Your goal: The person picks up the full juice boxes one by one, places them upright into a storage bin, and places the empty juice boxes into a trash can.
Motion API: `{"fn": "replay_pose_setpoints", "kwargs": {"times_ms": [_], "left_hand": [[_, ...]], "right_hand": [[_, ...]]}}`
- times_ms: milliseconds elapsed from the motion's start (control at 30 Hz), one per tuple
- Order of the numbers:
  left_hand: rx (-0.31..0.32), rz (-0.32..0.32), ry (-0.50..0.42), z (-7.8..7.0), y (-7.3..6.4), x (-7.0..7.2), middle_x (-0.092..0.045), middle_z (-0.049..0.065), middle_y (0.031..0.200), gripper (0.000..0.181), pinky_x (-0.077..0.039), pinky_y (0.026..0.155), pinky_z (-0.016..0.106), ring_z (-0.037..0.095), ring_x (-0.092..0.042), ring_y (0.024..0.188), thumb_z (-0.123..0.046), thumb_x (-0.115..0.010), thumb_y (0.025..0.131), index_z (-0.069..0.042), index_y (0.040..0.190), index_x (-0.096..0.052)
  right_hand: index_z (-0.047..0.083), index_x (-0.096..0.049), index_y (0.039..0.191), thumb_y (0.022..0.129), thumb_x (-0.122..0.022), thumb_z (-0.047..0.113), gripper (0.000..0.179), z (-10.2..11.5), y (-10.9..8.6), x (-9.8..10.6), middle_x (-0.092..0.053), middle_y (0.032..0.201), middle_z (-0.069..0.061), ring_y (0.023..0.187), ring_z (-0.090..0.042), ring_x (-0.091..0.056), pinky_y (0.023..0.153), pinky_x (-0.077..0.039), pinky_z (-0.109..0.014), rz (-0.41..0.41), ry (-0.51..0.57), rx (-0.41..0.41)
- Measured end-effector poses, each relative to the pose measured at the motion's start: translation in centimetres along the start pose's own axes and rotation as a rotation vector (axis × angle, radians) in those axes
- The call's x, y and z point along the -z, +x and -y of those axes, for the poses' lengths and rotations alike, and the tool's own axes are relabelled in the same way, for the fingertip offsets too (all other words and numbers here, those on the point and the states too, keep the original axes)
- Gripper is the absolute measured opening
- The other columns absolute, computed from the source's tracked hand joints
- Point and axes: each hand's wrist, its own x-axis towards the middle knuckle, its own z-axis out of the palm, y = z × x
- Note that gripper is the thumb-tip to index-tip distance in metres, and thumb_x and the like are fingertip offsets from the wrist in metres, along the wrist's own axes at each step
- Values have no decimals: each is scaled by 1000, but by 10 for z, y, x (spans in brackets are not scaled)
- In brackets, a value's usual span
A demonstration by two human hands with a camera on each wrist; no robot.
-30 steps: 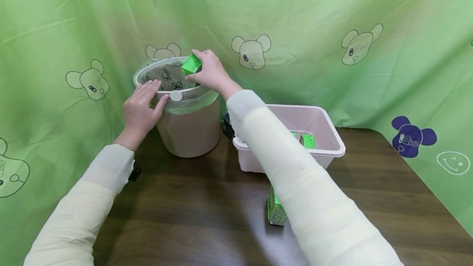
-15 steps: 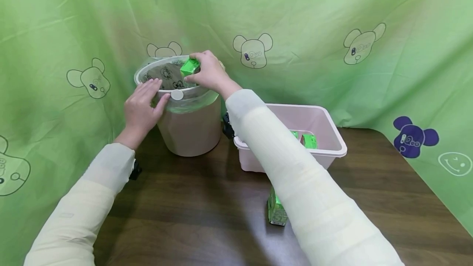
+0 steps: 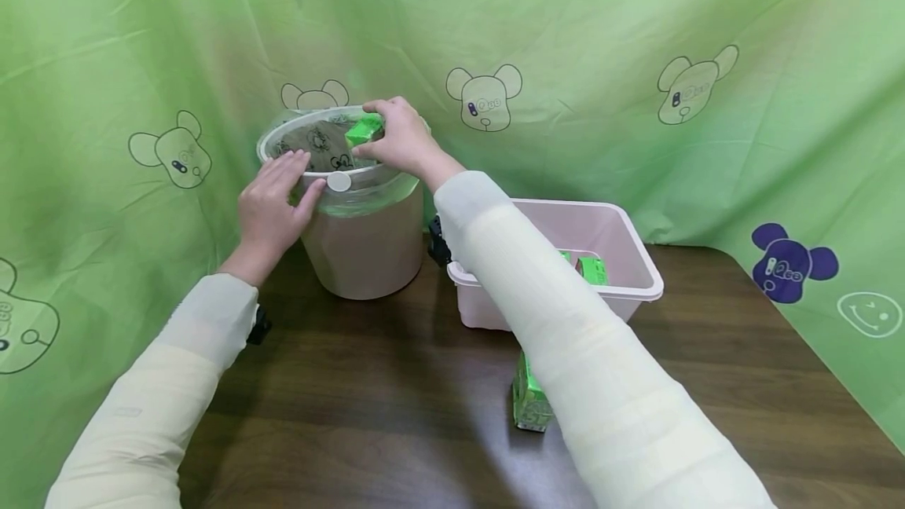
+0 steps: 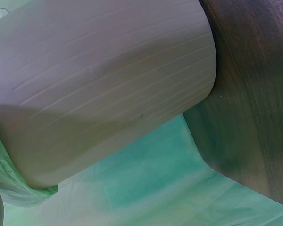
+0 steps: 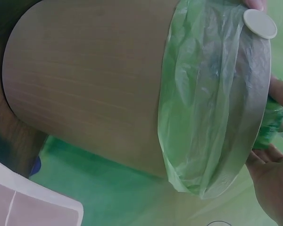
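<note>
In the head view, my right hand [image 3: 401,136] holds a small green carton [image 3: 364,130] between thumb and fingers, over the far right part of the bin's mouth. The right wrist view shows the carton [image 5: 272,123] partly behind the bin rim, between thumb and fingers. The round pinkish bin [image 3: 368,254] stands upright with a clear, printed plastic liner [image 3: 318,140] folded over its rim. My left hand [image 3: 272,199] rests on the near left rim, fingers laid over the edge and thumb beside the white round tab [image 3: 338,181].
A pink rectangular tub [image 3: 597,218] stands right of the bin with green cartons [image 3: 592,271] inside. Another green carton [image 3: 529,403] stands on the dark wood table [image 3: 339,415], partly behind my right sleeve. A green printed curtain [image 3: 566,22] hangs close behind.
The carton in my right hand has sunk slightly and tilted a little at the bin's mouth. My left hand stays on the rim.
</note>
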Motion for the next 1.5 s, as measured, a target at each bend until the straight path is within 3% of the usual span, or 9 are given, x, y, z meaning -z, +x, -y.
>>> {"fn": "replay_pose_setpoints", "kwargs": {"times_ms": [200,767,1067,1300,1500], "left_hand": [[-7,-16,0,1,1,0,-61,17,127,46,-38,108,44,34,-56,120,-33,-62,93,-2,128,-62],[6,-1,10,1,1,3,-61,16,127,46,-35,110,39,34,-56,120,-34,-62,93,-3,128,-62],[12,-2,10,2,1,3,-61,16,126,46,-36,109,40,33,-57,120,-34,-62,93,-3,127,-62],[11,-11,1,2,1,4,-62,16,125,45,-38,108,43,33,-57,119,-32,-64,92,-3,126,-63],[15,-10,4,3,1,6,-62,16,125,44,-37,109,41,34,-57,119,-31,-64,92,-2,125,-64]], "right_hand": [[18,-43,147,84,-77,33,72,2,-1,2,-38,145,-5,129,-18,-40,107,-34,-30,7,10,8],[16,-46,145,86,-75,33,68,-1,-17,18,-41,143,-3,128,-15,-40,105,-33,-22,-11,5,114],[12,-49,142,84,-78,29,67,-20,-39,37,-44,139,-5,124,-19,-45,99,-38,-25,-37,-1,178],[8,-52,138,82,-80,21,64,-32,-62,50,-47,133,-7,122,-20,-47,99,-41,-19,-68,94,210],[8,-52,137,82,-80,19,63,-43,-81,61,-47,135,-6,125,-19,-46,102,-41,-23,-78,117,218]]}}
